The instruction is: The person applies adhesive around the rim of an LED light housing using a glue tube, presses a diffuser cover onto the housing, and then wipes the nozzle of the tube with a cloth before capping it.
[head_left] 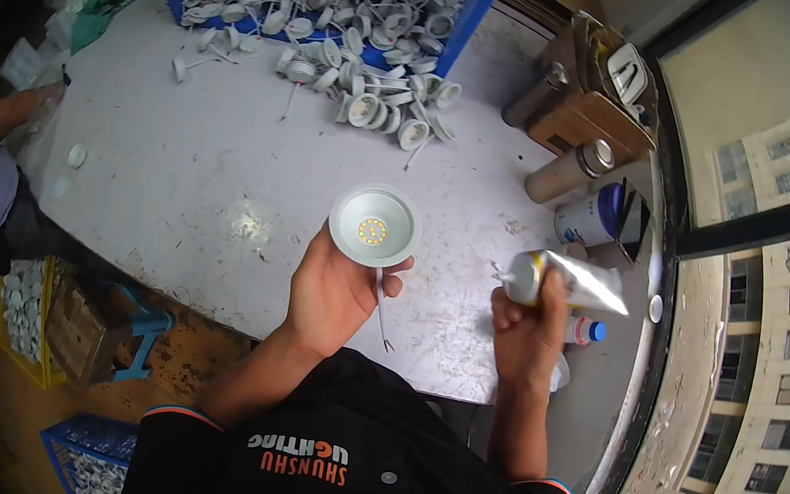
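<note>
My left hand (334, 289) is closed around a white round LED downlight (399, 215), held face up above the table. Yellow LED chips show in a ring at its centre, and a short wire (383, 311) hangs below it. To the right, my right hand (529, 332) grips a silver glue tube (576, 285). The tube's narrow nozzle points left toward the downlight, with a gap between them.
A blue crate (466, 30) at the back spills white lamp housings (364, 111) onto the white table (185, 157). Along the right stand a steel thermos (567, 170), a white-and-blue tub (586, 215), a cardboard box (571, 110) and a blue-capped bottle (585, 331). Another person's arm (15, 113) rests at left.
</note>
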`<state>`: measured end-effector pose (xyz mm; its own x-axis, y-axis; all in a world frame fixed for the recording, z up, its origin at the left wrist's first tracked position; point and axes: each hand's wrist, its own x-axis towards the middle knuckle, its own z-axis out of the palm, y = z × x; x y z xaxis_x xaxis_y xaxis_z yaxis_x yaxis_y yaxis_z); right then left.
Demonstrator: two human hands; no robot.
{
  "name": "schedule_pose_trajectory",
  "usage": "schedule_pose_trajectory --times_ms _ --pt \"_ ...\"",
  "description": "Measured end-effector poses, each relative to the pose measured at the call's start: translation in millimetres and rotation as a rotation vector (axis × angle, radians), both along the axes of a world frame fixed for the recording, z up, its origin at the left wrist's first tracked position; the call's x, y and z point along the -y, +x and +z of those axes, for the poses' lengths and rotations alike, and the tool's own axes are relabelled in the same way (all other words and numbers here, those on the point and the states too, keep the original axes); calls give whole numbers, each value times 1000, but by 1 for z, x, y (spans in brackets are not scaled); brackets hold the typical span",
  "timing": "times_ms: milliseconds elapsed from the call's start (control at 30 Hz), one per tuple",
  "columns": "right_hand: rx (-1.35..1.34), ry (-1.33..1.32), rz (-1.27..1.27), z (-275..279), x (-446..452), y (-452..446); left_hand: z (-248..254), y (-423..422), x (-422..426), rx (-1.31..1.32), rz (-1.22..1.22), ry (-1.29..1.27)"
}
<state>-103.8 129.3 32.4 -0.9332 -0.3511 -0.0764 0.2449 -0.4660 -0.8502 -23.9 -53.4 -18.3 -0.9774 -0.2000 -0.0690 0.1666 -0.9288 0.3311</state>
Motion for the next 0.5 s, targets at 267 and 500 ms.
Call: schedule_pose_trajectory --times_ms 267,500 --pt "587 341 217 -244 -36 -15 -19 50 19 159 134 -84" --pt "499 587 275 -263 -45 -14 -30 120 33 284 232 -130"
